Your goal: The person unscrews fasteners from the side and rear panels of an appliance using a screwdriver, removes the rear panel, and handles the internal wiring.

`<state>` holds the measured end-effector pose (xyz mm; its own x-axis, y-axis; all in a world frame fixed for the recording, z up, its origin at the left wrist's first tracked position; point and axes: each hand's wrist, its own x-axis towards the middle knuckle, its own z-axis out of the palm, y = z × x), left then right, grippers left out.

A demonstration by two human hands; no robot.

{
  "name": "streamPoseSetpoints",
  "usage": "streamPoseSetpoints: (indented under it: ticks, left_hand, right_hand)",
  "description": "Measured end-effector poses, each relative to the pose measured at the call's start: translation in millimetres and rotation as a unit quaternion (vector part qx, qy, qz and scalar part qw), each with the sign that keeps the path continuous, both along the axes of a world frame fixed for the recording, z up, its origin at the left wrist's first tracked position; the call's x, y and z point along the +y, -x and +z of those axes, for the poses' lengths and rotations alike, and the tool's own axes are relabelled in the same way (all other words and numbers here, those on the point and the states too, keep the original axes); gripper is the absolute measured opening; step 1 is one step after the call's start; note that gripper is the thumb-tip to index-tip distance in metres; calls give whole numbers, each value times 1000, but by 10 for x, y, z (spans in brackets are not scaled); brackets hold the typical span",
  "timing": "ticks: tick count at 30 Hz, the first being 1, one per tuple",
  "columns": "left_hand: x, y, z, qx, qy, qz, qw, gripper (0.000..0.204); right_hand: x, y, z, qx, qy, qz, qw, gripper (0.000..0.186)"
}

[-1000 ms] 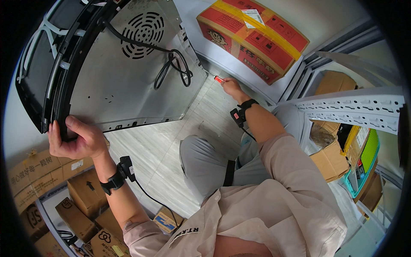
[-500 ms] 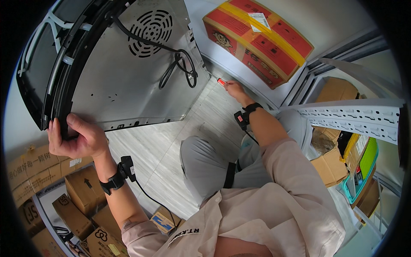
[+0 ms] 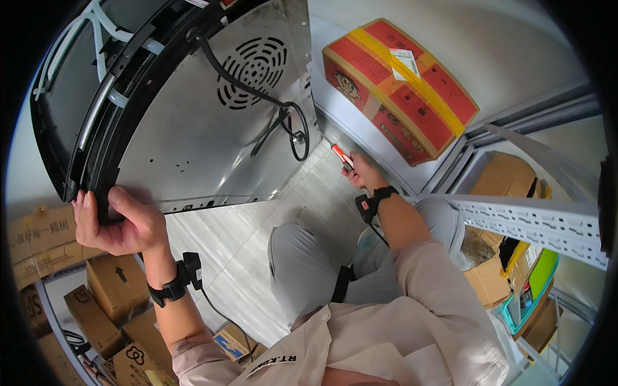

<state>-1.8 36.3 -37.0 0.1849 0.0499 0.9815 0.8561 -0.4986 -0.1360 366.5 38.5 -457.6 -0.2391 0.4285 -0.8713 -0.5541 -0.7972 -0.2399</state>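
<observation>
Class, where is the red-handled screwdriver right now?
In the head view, right of centre, the red-handled screwdriver sits in the right hand, between the grey metal appliance and the red-and-yellow cardboard box.

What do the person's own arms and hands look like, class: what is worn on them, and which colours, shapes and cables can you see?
Both hands are bare. The left hand has a black wristband carrying a small black box, from which a thin black cable runs back along the forearm. The right hand wears a similar black band with box and cable. Light beige sleeves are pushed up, leaving the forearms uncovered.
</observation>
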Motion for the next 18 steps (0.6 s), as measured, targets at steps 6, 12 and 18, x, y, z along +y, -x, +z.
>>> streamPoseSetpoints:
  ticks: [6,12,18]
  left_hand:
    - [68,-20,21,8,5,-21,1000,27]
    - [10,74,-7,31,3,1,1000,29]
    - [146,-11,-2,21,-4,-33,999,29]
  right_hand:
    - [-47,-144,-476,-99,-249,-132,954,28]
    - [-16,123,-278,-133,-353,-208,902,32]
    - [-19,-178,-888,-243,-297,-120,915,28]
